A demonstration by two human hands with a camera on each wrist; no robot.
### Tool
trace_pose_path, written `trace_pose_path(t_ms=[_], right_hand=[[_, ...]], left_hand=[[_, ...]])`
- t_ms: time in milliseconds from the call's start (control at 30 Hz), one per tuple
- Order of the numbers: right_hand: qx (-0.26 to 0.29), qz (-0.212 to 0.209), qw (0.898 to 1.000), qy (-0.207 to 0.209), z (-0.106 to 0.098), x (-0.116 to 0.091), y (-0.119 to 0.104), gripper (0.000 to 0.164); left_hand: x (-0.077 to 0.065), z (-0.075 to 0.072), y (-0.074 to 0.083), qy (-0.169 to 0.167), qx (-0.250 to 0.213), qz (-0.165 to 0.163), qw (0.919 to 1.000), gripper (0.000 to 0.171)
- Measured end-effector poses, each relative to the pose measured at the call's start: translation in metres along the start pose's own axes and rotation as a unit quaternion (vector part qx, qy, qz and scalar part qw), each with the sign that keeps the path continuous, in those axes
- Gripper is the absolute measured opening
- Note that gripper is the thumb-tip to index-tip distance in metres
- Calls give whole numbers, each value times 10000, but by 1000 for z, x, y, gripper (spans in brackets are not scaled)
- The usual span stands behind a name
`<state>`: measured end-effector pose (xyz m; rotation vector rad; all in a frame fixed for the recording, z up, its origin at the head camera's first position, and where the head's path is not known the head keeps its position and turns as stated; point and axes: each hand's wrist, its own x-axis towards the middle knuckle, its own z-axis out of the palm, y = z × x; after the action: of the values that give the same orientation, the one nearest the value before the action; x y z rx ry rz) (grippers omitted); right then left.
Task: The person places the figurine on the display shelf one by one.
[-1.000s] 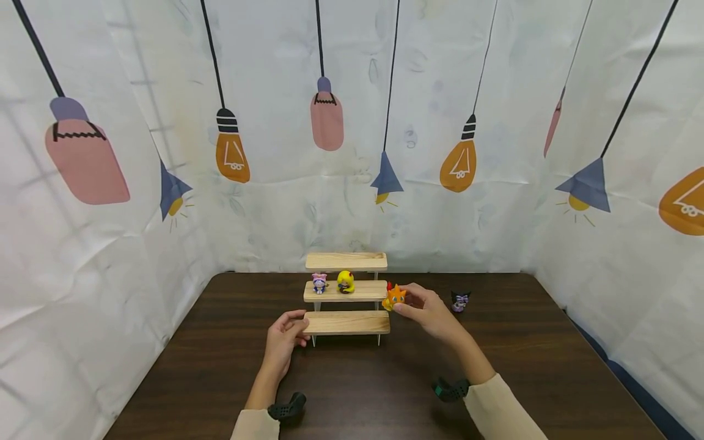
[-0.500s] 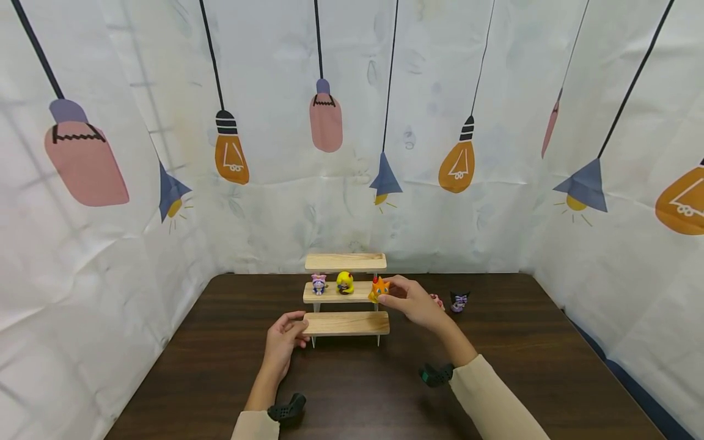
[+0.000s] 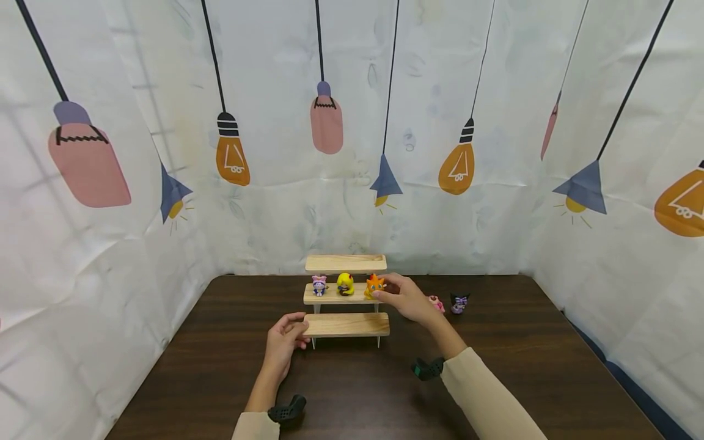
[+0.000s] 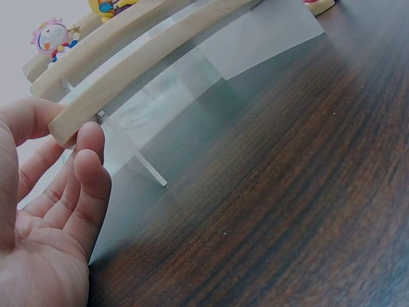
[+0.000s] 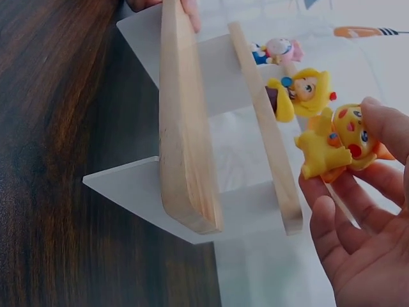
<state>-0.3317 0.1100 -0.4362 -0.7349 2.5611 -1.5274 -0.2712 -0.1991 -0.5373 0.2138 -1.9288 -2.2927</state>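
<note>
My left hand (image 3: 282, 343) grips the left end of the lowest wooden board (image 3: 346, 326) of a three-tier stand, thumb and fingers around it in the left wrist view. With my right hand (image 3: 408, 300) I pinch an orange-and-yellow toy figurine (image 5: 332, 144) between thumb and fingers, at the right end of the middle board (image 3: 330, 299). Whether its base touches the board I cannot tell. Left of it on that board stand a yellow-haired figurine (image 3: 345, 285) and a white one with pink (image 3: 319, 285).
The top board (image 3: 346, 264) rises behind. Right of my right hand, a pink figurine (image 3: 436, 304) and a black-and-purple one (image 3: 459, 304) are on the dark wooden table (image 3: 231, 342). Clear supports (image 5: 137, 198) hold the boards. A lamp-printed white curtain (image 3: 275, 220) encloses the table.
My right hand has carried the orange-and-yellow figurine left, from beside the stand to the middle board's right end, uncovering the pink figurine. My left hand keeps its grip in place.
</note>
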Motion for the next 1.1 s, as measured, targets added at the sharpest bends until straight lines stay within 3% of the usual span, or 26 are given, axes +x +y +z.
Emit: trace_pose_path(t_ms=[167, 567, 1100], right_hand=[[102, -88, 9999, -86, 2, 2, 0, 53], [-386, -37, 9992, 93, 4, 9, 4, 51], [-164, 185, 9996, 110, 4, 12, 2, 50]], left_hand=[[-1, -1, 0, -45, 89, 27, 9999, 36], [-1, -1, 0, -66, 134, 39, 9999, 36], [-1, -1, 0, -48, 132, 48, 9999, 35]])
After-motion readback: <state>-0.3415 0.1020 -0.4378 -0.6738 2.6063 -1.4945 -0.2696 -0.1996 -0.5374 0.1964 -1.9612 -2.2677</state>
